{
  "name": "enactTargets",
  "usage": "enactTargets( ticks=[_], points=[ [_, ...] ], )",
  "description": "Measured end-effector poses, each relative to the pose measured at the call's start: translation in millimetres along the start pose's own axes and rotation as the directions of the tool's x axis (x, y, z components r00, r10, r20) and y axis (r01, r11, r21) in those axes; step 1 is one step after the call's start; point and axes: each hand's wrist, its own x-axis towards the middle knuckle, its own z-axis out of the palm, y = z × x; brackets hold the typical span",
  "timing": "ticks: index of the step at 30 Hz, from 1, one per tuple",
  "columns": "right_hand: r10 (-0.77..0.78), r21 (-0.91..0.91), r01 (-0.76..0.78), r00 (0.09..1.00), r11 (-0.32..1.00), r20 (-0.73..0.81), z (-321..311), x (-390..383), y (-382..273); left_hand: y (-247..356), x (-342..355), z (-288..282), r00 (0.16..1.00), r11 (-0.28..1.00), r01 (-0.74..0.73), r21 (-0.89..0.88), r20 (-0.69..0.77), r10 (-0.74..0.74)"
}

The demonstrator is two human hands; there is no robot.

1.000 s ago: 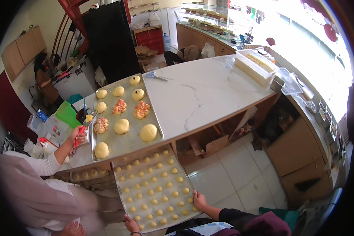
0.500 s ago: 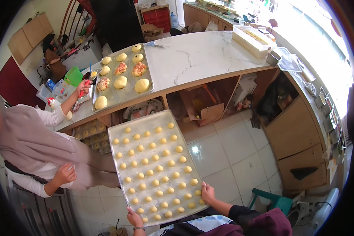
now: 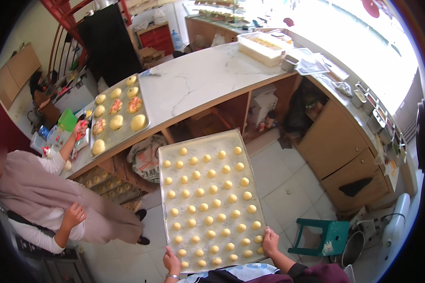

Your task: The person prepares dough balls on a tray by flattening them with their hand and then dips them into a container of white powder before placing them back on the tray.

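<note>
A large metal baking tray (image 3: 163, 194) spans the space in front of me, carrying rows of small round dough balls (image 3: 213, 189). At its near left corner, my left hand (image 3: 172, 261) is closed on the rim. My right hand (image 3: 270, 241) grips the right edge close to the near corner. The tray is held above the tiled floor, its far edge close to the counter front. Fingers under the tray are hidden on both hands.
A marble-topped counter (image 3: 193, 75) crosses ahead, bearing another tray (image 3: 126, 125) of larger buns, some topped. A co-worker (image 3: 56, 193) stands at left, one hand over that counter. To my right are a green stool (image 3: 318, 236) and wooden cabinets (image 3: 337, 141).
My view has turned rightward, and the tray in my hands now appears farther right. Both hands keep their hold on it. The co-worker's hand stays near the counter tray.
</note>
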Motion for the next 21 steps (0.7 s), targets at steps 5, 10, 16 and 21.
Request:
enactTargets(
  ticks=[5, 10, 16, 21],
  points=[
    [0.089, -0.064, -0.098, 0.988, 0.993, -0.128, -52.7, 10.9, 1.7, 54.8, -0.3, 34.4, 0.983, 0.987, -0.159, 0.015, 0.093, 0.157],
    [0.011, -0.037, -0.025, 0.941, 0.999, -0.339, -85.5, 24.5, 4.1, 147.6, -9.9, 50.9, 0.930, 0.949, -0.313, 0.042, 0.216, 0.298],
    [0.044, -0.031, -0.062, 0.917, 0.998, -0.397, -112.3, 54.4, -31.9, 225.2, 0.2, 69.5, 0.873, 0.922, -0.388, -0.024, 0.311, 0.375],
    [-0.012, -0.073, -0.025, 0.885, 0.997, -0.466, -113.1, 100.3, -45.8, 271.6, 21.4, 88.3, 0.842, 0.901, -0.414, -0.128, 0.322, 0.432]
  ],
)
